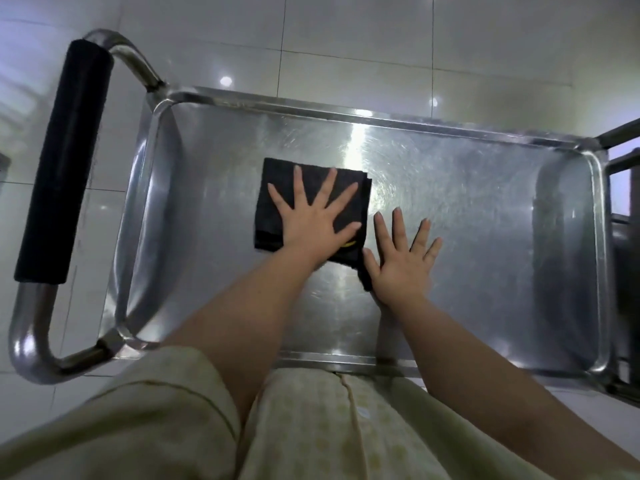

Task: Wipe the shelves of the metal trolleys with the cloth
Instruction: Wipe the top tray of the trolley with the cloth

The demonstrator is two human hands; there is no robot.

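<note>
- The left hand (311, 220) lies flat on the cloth (277, 192), fingers straight and spread wide. It presses the fabric down and does not clutch it; nothing curls round it.
- The right hand (403, 263) is likewise flat and splayed, palm down on bare metal just beside the cloth. Its thumb is at the cloth's near right corner and seems to touch it.
- The cloth is black, folded into a rough square, and sits on the top shelf (485, 209) of the trolley, somewhat left of the middle.
- The shelf is a shallow steel tray with a raised rim (346, 115). Faint swirling streaks on the metal right of the cloth look like wipe marks.
- The step in hand, as I judge it, is wiping the top shelf, with the left palm driving the cloth and the right hand bracing.
- The next move calls for steady downward pressure while sliding the cloth toward the padded handle (65, 161) and into the rounded corners, where fingertips may serve better than a flat palm.
- Lower shelves are hidden beneath this one. A dark frame (623, 209) at the right edge may be a second trolley, but I cannot tell.
</note>
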